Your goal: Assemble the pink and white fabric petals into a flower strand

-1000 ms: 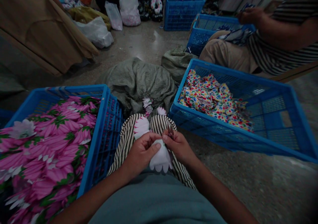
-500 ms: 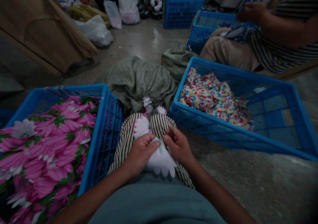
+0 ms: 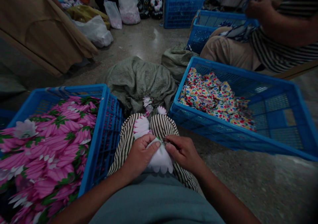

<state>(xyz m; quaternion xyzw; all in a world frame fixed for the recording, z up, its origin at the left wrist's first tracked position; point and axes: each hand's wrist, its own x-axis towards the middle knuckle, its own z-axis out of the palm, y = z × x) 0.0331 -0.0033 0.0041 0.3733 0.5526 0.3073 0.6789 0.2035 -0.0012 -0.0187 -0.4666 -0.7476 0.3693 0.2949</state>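
Currently left hand [image 3: 140,153] and right hand [image 3: 185,151] sit close together at 1 white fabric piece [image 3: 161,161], above striped trousers [image 3: 119,151].
Left thumb and fingers pinch the piece; right fingers clamp a small tool [image 3: 166,140], mostly hidden, at its top edge; can't tell if they touch the cloth. 1 pink-edged piece [image 3: 141,125] on left knee. Left crate [image 3: 108,131]: pink-and-green pieces [image 3: 57,138], heaped. Right crate [image 3: 272,108]: multicolour printed fabric [image 3: 211,100]. Beyond knees: grey-green sack [image 3: 139,78]. Farther right: seated person [image 3: 275,28]. Far: blue crate [image 3: 184,10].
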